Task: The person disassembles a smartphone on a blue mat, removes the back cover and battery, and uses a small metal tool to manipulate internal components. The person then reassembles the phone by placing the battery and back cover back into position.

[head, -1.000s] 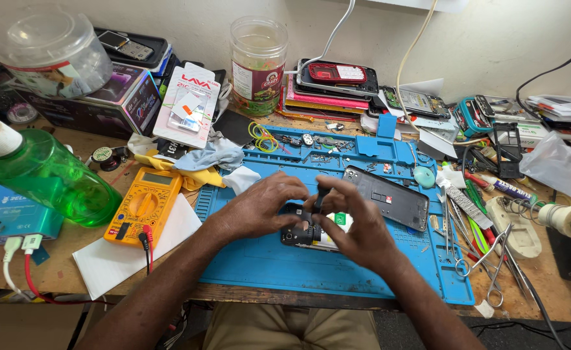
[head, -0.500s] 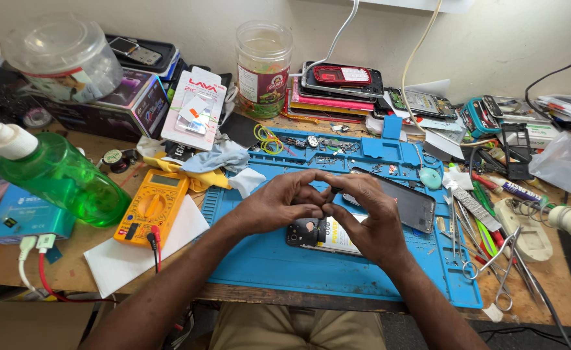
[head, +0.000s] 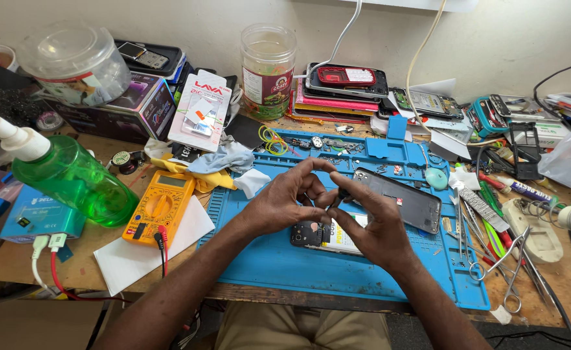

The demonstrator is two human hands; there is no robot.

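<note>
Blue silicone of the work mat (head: 285,272) lay under both hands, which met above its middle. The left hand (head: 284,206) was curled, thumb and forefinger bent toward each other, the other fingers arched above. The right hand (head: 375,228) pointed its thumb and first fingers in toward the left, and between the two sets of fingertips sat a small dark part (head: 341,193), pinched from both sides; what it was could not be told. Directly below the hands, on the mat, lay an opened phone (head: 327,236) with its back off, a dark camera end at the left and a pale battery at the right, partly hidden by the right hand. Just to the right and a little farther off rested a dark phone back cover (head: 407,202), tilted, touching the mat.

Left of the mat, a yellow multimeter (head: 159,206) lay on a white sheet of paper (head: 143,259), its red and black leads plugged in at the near end. Farther left stood a green spray bottle (head: 71,178) lying slanted on the desk (head: 13,266). Along the far edge stood a clear jar (head: 268,71) and a stack of phones (head: 343,91). Right of the mat lay scissors (head: 502,275), tweezers and other small tools in a loose scatter.
</note>
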